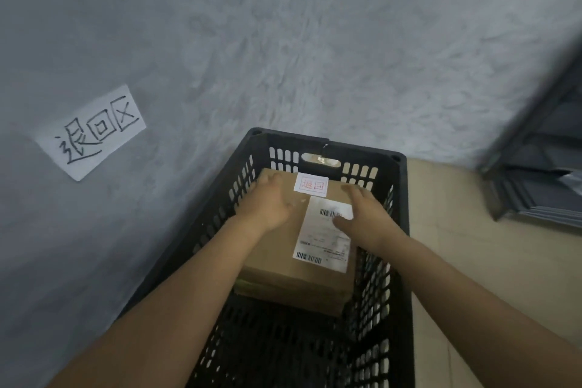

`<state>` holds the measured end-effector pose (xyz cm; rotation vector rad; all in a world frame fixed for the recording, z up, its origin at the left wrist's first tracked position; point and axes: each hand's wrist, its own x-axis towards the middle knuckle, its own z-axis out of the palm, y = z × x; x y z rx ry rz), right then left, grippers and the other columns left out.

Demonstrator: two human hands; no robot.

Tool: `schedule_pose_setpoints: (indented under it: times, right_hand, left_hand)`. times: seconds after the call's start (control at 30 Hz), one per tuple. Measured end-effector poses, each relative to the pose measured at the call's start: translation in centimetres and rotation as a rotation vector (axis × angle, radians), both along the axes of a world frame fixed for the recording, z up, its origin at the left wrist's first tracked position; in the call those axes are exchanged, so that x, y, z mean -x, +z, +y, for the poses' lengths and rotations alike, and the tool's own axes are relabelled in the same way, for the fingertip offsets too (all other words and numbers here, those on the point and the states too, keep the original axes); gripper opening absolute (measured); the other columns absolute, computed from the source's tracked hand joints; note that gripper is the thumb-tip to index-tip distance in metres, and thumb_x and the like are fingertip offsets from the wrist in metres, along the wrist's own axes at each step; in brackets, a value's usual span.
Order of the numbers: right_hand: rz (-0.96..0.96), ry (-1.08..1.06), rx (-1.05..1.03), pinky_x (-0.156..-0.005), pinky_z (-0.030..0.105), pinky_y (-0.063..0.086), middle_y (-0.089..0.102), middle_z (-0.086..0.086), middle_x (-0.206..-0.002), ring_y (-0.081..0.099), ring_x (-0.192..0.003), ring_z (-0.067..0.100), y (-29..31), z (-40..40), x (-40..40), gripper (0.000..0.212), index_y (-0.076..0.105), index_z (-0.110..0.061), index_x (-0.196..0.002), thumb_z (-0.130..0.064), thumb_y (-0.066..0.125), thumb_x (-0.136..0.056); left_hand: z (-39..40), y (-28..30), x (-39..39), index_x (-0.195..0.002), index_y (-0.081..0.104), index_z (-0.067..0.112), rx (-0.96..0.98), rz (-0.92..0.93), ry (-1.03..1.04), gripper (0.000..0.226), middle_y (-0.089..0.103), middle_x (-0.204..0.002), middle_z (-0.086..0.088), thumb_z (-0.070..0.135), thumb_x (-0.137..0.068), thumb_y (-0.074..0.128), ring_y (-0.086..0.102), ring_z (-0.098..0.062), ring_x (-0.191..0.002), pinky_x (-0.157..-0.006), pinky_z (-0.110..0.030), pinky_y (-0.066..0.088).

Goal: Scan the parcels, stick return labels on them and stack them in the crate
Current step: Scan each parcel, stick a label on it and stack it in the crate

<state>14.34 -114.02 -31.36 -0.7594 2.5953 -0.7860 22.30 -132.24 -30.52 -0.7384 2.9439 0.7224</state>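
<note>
Head view: both hands [271,201] on parcel [283,249] in crate [400,230]

Beige floor [491,277] carrying a black crate [400,261].
The crate stands against the grey wall [283,41]; right of the crate lies what may be stacked grey bags [541,198].
</note>
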Motion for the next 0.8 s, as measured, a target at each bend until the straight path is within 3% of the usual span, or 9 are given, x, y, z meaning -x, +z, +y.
schedule_pose_setpoints:
  times: [0.07, 0.17, 0.3, 0.4, 0.6, 0.8]
  right_hand:
    - [0.137, 0.039, 0.015, -0.102, 0.037, 0.041, 0.033, 0.001, -0.148, 0.038, -0.132, 0.024, 2.1, 1.4, -0.1, 0.068, 0.027, -0.024, -0.147, -0.029, 0.061, -0.088]
    - [0.351, 0.035, 0.022, -0.098, 0.036, 0.043, 0.044, 0.001, -0.139, 0.043, -0.126, 0.023, 5.3, 5.2, 0.1, 0.057, 0.037, -0.025, -0.141, -0.029, 0.058, -0.089]
    - [0.505, -0.029, -0.073, -0.096, 0.036, 0.042, 0.046, 0.001, -0.137, 0.044, -0.123, 0.023, 8.4, 13.7, 0.0, 0.050, 0.039, -0.024, -0.139, -0.030, 0.052, -0.091]
    - [0.565, -0.111, -0.146, -0.091, 0.036, 0.043, 0.045, 0.000, -0.137, 0.042, -0.123, 0.023, 9.9, 22.1, -1.0, 0.047, 0.040, -0.023, -0.138, -0.031, 0.049, -0.092]
    - [0.585, -0.348, -0.266, -0.093, 0.037, 0.043, 0.046, 0.004, -0.136, 0.044, -0.121, 0.027, 12.1, 42.5, -5.3, 0.053, 0.038, -0.020, -0.140, -0.029, 0.052, -0.089]
    - [0.593, -0.611, -0.373, -0.094, 0.035, 0.042, 0.047, 0.003, -0.135, 0.044, -0.119, 0.026, 14.1, 60.7, -11.7, 0.053, 0.039, -0.022, -0.138, -0.034, 0.054, -0.089]
  left_hand:
    - [1.7, 2.2, 0.7, -0.142, 0.037, 0.017, 0.080, 0.053, -0.070, 0.060, 0.038, -0.142, -0.009, 0.033, -0.089, 0.062, 0.041, -0.028, -0.129, -0.105, -0.044, 0.041]
    - [4.8, 5.2, 1.4, -0.142, 0.035, 0.020, 0.212, 0.117, -0.175, 0.059, 0.042, -0.140, -0.007, 0.036, -0.090, 0.059, 0.043, -0.027, -0.127, -0.101, -0.047, 0.044]
    - [11.9, 9.2, 2.2, -0.135, 0.043, 0.017, 0.320, 0.232, -0.312, 0.047, 0.049, -0.131, -0.007, 0.030, -0.092, 0.055, 0.046, -0.028, -0.120, -0.097, -0.041, 0.043]
    - [19.7, 11.6, 2.4, -0.128, 0.048, 0.015, 0.477, 0.299, -0.430, 0.037, 0.051, -0.123, -0.007, 0.025, -0.092, 0.051, 0.047, -0.028, -0.113, -0.091, -0.039, 0.039]
    - [39.6, 14.8, 1.7, -0.129, 0.048, 0.016, 0.620, 0.431, -0.667, 0.038, 0.052, -0.123, -0.006, 0.023, -0.091, 0.047, 0.047, -0.027, -0.116, -0.094, -0.038, 0.037]
    - [58.6, 16.2, 0.5, -0.131, 0.046, 0.018, 0.609, 0.567, -0.897, 0.040, 0.051, -0.125, -0.004, 0.028, -0.093, 0.047, 0.046, -0.025, -0.117, -0.093, -0.037, 0.036]
